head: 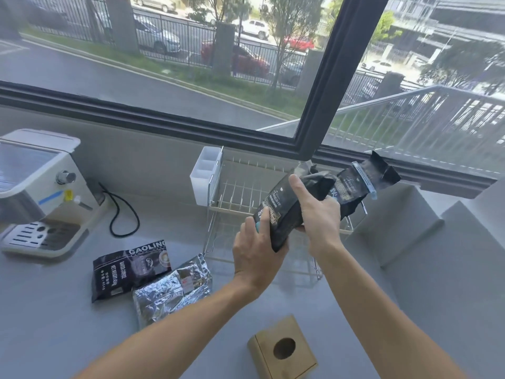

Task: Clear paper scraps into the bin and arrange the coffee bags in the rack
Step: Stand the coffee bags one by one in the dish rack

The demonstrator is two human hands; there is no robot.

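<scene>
Both hands hold one black coffee bag [284, 212] tilted in the air, just in front of the wire rack [237, 187], near centre of the view. The left hand [257, 255] is closed around the bag's lower end w/ the thumb on its front; the right hand [319, 214] grips its upper side, index finger stretched out along the bag. At about 2 o'clock from it a second black bag [358, 184] w/ a light blue clip leans at the right end of the rack. The white plastic holder [203, 176] on the rack's left side, at 10 o'clock, shows two compartments; contents I cannot tell. On the grey counter [68, 324] at 8 o'clock lie a black GAOLING bag [128, 269] and a silver foil bag [172, 291], touching. At 6 o'clock stands a cardboard box [282, 348] w/ a round hole. The coffee machine [35, 187] is at 9 o'clock, far left.
</scene>
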